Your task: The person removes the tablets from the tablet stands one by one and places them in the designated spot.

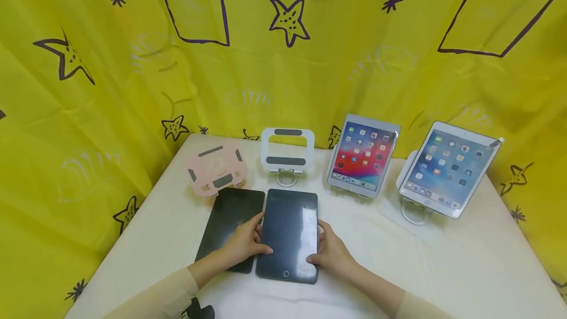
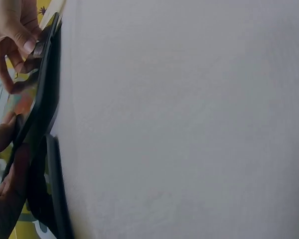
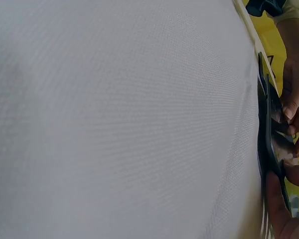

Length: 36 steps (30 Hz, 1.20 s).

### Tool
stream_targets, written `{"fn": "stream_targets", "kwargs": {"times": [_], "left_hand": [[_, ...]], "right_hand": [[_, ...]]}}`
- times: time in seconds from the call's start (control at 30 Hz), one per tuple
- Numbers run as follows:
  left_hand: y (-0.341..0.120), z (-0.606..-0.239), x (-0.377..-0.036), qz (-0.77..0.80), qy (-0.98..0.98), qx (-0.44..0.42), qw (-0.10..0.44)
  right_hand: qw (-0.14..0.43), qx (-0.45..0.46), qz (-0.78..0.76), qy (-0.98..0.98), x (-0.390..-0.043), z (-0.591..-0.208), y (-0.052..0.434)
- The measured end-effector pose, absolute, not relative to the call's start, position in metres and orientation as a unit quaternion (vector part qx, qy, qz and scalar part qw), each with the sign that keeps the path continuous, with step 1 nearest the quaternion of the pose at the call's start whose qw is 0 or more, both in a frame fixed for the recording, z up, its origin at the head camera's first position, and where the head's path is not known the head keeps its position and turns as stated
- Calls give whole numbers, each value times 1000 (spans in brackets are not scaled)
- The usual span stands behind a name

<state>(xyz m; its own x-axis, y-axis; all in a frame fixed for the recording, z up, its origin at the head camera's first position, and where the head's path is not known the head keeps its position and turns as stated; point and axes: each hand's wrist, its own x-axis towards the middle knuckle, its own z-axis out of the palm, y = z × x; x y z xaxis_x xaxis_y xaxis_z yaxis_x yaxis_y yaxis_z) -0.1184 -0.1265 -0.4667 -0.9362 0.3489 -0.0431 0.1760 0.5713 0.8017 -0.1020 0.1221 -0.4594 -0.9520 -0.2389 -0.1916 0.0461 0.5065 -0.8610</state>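
1. L hand & R hand both pinch the dark tablet w/ round button, one per side: thumbs on the glass, fingers at/under the edges. Tablet's near centre, just right of the second dark tablet.
2. Slip: glass looks smooth & glossy, grip is edge-only, so if one thumb eases off, that side could drop onto the table.
3. Scrape: L fingers work in the tight gap btwn the two dark tablets; a sideways pull left could knock or shift the second one. Can't tell if L wrist touches it.
4. Tilt: wrist views suggest the tablet's partly off the cloth, amt unclear. Uneven lift = twist, far corner catching.
5. Bump: white stand is just beyond the far edge; pushing fwd too low could hit it. Pink stand, far left, touches or nearly touches the second tablet, so a nudge there might carry over.
6. Swinging right risks clipping the red-blue-screen tablet on its stand.
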Motion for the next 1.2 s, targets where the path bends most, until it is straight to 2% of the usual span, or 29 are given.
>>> {"fn": "stream_targets", "kwargs": {"times": [0.27,0.43,0.7,0.93,1.2], "left_hand": [[-132,-462,-129,502,837,104,189],[-135,-459,-130,488,835,87,237],[-130,-453,-135,471,850,122,202],[-131,-451,-137,481,850,137,167],[-123,-442,-143,469,865,130,122]], "right_hand": [[208,-10,-552,808,-110,-459,122],[222,-1,-550,805,-111,-459,121],[208,-37,-517,830,-109,-460,116],[171,-90,-389,901,-111,-448,113],[149,-62,-362,918,-120,-432,120]]}}
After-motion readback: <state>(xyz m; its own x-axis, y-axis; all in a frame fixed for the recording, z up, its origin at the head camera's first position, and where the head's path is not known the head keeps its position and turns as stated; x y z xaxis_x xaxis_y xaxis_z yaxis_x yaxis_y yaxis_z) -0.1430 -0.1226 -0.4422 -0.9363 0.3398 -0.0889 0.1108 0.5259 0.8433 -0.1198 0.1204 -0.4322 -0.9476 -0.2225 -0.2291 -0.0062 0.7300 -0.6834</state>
